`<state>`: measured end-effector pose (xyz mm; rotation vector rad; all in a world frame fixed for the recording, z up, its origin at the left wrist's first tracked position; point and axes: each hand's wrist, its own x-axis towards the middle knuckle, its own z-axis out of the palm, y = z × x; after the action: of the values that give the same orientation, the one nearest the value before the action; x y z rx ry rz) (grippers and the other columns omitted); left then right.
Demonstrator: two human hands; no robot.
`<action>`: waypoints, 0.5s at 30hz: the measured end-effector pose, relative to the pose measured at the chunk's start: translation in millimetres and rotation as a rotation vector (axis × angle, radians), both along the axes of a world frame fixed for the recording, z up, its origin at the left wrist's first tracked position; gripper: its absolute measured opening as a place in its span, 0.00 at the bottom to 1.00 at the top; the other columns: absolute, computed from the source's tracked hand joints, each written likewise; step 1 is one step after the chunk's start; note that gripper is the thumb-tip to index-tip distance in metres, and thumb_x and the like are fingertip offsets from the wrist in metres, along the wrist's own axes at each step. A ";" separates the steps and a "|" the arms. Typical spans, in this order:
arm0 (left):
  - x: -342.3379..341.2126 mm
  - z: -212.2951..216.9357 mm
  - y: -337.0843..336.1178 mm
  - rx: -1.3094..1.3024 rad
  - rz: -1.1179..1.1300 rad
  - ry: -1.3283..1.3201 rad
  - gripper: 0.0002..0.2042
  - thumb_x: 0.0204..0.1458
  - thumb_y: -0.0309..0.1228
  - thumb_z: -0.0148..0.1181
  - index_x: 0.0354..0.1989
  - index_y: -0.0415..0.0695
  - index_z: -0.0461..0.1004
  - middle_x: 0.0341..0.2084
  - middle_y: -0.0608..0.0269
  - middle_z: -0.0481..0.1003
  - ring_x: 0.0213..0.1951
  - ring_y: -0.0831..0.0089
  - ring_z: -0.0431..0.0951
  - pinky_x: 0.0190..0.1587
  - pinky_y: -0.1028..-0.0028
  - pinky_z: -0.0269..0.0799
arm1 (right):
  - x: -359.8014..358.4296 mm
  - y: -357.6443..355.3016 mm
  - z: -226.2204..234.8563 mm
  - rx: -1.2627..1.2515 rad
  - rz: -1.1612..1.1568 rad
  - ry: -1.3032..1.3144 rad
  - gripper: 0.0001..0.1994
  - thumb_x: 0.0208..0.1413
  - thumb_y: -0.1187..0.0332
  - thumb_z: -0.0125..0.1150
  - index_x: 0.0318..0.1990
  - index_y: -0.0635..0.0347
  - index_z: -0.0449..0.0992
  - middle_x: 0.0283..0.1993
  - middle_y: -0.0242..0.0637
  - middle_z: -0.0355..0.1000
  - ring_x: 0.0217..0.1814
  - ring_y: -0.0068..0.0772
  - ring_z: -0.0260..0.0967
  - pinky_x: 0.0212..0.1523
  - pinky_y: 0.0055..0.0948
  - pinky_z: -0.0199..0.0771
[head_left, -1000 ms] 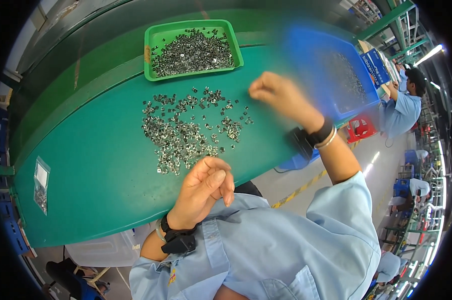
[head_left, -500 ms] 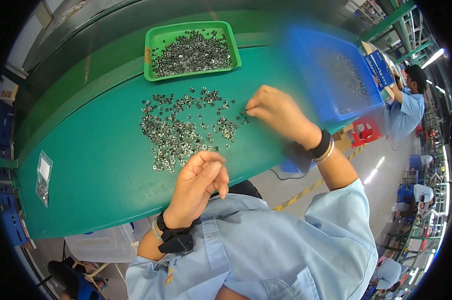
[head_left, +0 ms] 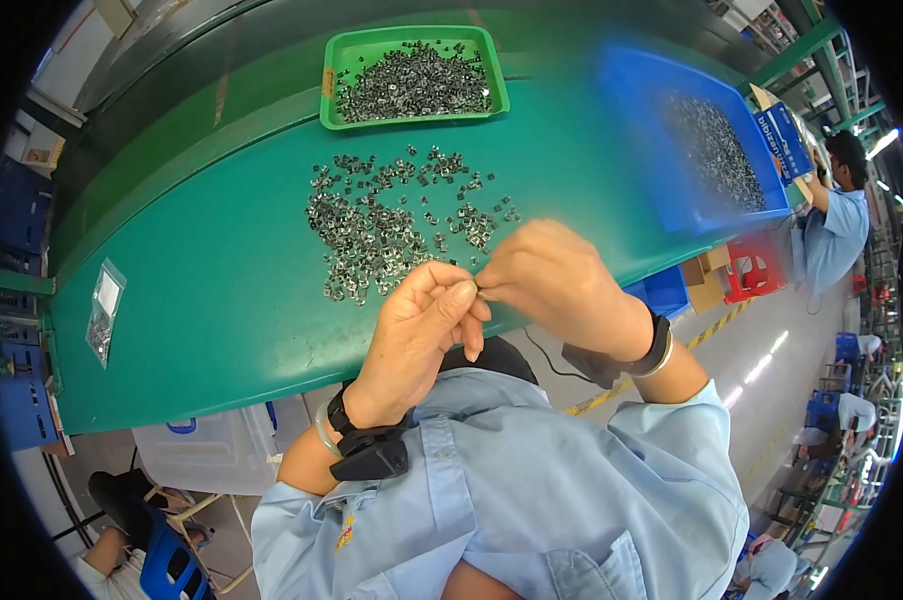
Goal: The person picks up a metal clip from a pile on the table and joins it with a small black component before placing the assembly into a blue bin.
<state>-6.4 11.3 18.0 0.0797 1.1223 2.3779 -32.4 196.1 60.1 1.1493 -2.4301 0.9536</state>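
Note:
Over the table's near edge, my left hand (head_left: pixel 426 325) and my right hand (head_left: pixel 556 285) meet fingertip to fingertip. Thumb and forefinger of the right hand pinch a tiny dark metal part (head_left: pixel 478 288), mostly hidden by the fingers. My left hand is curled with thumb against forefinger; what it holds, if anything, is hidden. Just beyond the hands, a loose spread of small shiny metal parts (head_left: pixel 366 240) lies on the green table (head_left: pixel 201 300). Several darker pieces lie at the right end of this spread.
A green tray (head_left: pixel 329 112) heaped with similar parts stands at the back. To the right is a blue bin (head_left: pixel 661 210) with more parts, partly blurred. A clear bag (head_left: pixel 105 312) lies at the left. Beyond the bin, a co-worker (head_left: pixel 836 220) stands near a red stool (head_left: pixel 756 270).
My right hand has come from the right end of the spread toward me and met my left hand. The left hand's fingers have drawn up to the right fingertips. The view has shifted slightly.

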 end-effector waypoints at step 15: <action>4.1 -17.0 0.2 0.187 -0.122 -0.004 0.08 0.58 0.32 0.53 0.34 0.43 0.63 0.22 0.61 0.71 0.18 0.74 0.68 0.21 0.75 0.63 | 26.5 -5.6 -27.0 -0.392 -0.046 -0.330 0.10 0.41 0.81 0.65 0.33 0.60 0.74 0.32 0.35 0.71 0.34 0.34 0.69 0.32 0.30 0.69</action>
<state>-2.3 11.5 1.0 0.2016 0.8644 2.3655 -5.9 190.5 33.1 0.8477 -2.3349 1.6247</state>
